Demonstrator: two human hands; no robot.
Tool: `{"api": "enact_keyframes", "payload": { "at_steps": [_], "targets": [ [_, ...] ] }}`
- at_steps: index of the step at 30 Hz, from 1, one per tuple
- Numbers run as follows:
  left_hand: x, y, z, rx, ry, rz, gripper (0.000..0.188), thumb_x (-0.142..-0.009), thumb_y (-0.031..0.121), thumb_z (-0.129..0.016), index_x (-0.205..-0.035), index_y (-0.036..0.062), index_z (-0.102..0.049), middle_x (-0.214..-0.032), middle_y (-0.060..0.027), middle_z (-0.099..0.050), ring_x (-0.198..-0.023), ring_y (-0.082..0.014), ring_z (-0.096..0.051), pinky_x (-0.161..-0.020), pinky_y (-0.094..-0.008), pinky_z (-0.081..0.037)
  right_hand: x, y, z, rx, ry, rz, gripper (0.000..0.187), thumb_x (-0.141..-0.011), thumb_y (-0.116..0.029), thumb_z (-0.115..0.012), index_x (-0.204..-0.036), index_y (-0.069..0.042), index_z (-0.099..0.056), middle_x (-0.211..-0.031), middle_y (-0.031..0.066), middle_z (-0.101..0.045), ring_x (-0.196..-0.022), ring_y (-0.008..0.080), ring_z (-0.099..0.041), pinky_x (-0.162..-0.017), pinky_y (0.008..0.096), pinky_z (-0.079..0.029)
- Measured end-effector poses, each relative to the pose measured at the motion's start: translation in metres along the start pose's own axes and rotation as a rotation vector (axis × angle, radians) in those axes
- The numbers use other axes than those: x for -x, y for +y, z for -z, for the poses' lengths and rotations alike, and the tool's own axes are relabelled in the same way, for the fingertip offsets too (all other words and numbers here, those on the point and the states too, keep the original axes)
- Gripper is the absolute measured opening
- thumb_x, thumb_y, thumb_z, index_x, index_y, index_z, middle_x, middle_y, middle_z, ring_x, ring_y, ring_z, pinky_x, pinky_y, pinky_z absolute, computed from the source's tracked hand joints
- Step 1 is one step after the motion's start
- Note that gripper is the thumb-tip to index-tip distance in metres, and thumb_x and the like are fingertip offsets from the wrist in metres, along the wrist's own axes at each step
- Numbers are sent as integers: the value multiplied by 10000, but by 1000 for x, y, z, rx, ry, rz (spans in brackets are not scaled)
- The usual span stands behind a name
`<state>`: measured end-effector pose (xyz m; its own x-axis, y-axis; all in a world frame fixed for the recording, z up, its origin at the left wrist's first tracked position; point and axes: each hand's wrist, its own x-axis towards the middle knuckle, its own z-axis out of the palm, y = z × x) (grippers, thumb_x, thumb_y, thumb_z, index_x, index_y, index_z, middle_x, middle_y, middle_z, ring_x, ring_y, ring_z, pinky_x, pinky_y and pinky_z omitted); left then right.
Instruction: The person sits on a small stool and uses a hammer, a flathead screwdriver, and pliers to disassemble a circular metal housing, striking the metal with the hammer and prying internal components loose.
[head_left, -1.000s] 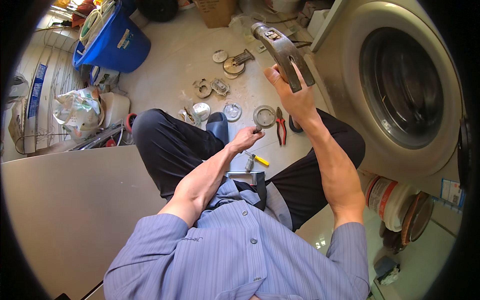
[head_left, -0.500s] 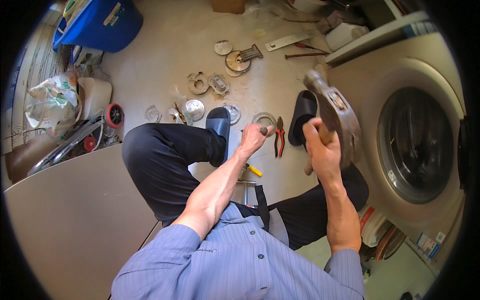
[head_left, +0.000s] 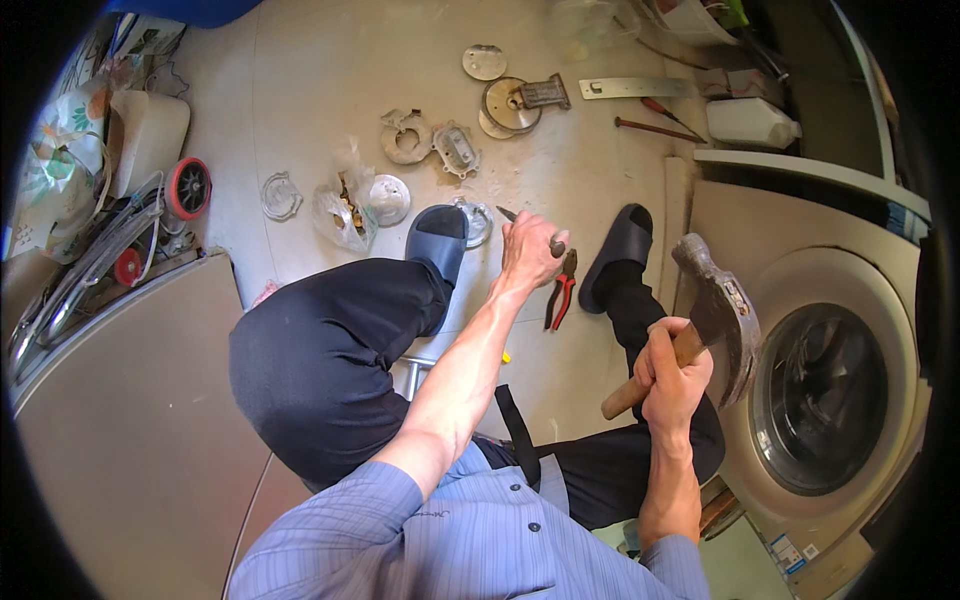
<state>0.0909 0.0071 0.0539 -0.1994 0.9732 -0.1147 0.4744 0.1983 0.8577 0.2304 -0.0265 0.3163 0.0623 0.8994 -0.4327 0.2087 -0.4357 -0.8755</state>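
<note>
My left hand (head_left: 533,252) is closed round a metal chisel (head_left: 557,244), its narrow tip sticking out toward a round silver metal part (head_left: 476,222) beside my left slipper. What lies directly beneath this hand is hidden. My right hand (head_left: 672,376) grips a claw hammer (head_left: 722,318) by its wooden handle, held up over my right leg, apart from the chisel. Red-and-black pliers (head_left: 562,292) rest on the floor just right of my left hand.
Farther off lie metal castings (head_left: 456,150), a brass-coloured disc (head_left: 508,106), a screwdriver (head_left: 670,118) and a metal strip (head_left: 632,88). A plastic bag of small parts (head_left: 345,210) is left of my foot. A washing machine (head_left: 728,225) stands at right, a folded trolley (head_left: 100,255) at left.
The view has shifted, so the floor things sit differently in the picture. The hammer has tilted rightward, showing more of its handle. The chisel's tip now shows; the ring near it is covered.
</note>
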Motion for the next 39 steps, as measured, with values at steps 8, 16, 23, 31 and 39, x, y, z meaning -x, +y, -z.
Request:
{"api": "enact_keyframes", "payload": {
  "at_steps": [8, 16, 23, 31, 39],
  "targets": [
    [-2, -12, 3, -109, -117, 2, 84, -751, 139, -708, -694, 96, -664, -801, -71, -643, -916, -324, -581, -733, -508, -426, -6, 8, -5, 45, -3, 5, 121, -977, -102, -664, -969, 9, -618, -647, -7, -503, -474, 72, -434, -459, 237, -361],
    [-8, -34, 6, -120, -179, -17, 27, -704, 88, -687, -716, 95, -664, -833, -77, -663, -962, -334, -589, -754, -524, -415, -9, 18, -2, 44, 2, -38, 123, -970, -113, -688, -947, -4, -636, -661, -16, -517, -483, 66, -456, -451, 224, -356],
    [-8, -31, 6, -89, -230, 6, 16, -714, 90, -678, -717, 83, -664, -859, -82, -679, -975, -349, -591, -768, -544, -422, -8, 25, -3, 102, -19, -67, 97, -967, -96, -680, -942, -13, -636, -671, -15, -522, -486, 65, -460, -455, 222, -365],
    [-23, -21, -2, -89, -304, 141, 111, -789, 150, -670, -808, 66, -740, -931, -162, -701, -1024, -381, -601, -826, -591, -410, -14, 28, -3, 183, -38, -128, 79, -961, -106, -657, -948, -32, -637, -684, -29, -517, -505, 61, -467, -469, 228, -362],
    [-42, -8, 12, 97, -255, 311, 364, -943, 388, -635, -874, 49, -746, -983, -206, -707, -1057, -427, -613, -861, -609, -433, -29, 37, -16, 279, 22, -107, 86, -986, -108, -629, -1023, -42, -587, -662, -39, -495, -485, 55, -442, -448, 228, -344]
  ]
}}
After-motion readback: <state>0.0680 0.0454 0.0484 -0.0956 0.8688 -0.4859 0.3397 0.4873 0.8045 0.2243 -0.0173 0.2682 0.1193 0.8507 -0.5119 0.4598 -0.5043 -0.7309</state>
